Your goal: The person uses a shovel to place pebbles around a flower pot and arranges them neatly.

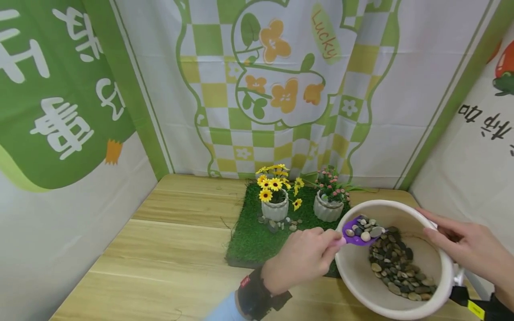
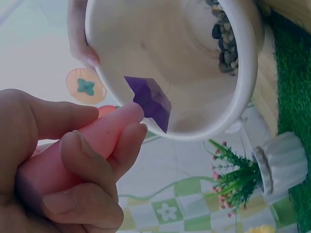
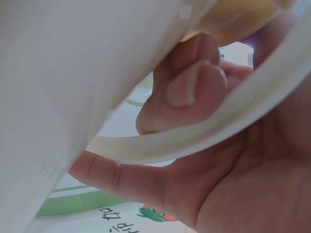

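Note:
My left hand (image 1: 299, 256) grips the pink handle (image 2: 102, 141) of a small toy shovel, its purple blade (image 1: 355, 240) loaded with several pebbles. The blade is over the near-left part of a cream bucket (image 1: 395, 312), inside the rim in the head view. Brown and grey pebbles (image 1: 395, 267) lie along the tilted bucket's inner wall and bottom. At the bucket's right side my right hand (image 1: 470, 243) holds on, thumb at the rim. In the right wrist view, fingers (image 3: 187, 97) curl round a pale curved strip of the bucket (image 3: 141, 148).
Behind the bucket lies a square of artificial grass (image 1: 250, 236) on the wooden table (image 1: 160, 249). White pots of yellow flowers (image 1: 275, 209) and pink flowers (image 1: 327, 209) stand on it, with loose stones (image 1: 273, 226) by the first. A printed curtain (image 1: 281, 147) hangs behind.

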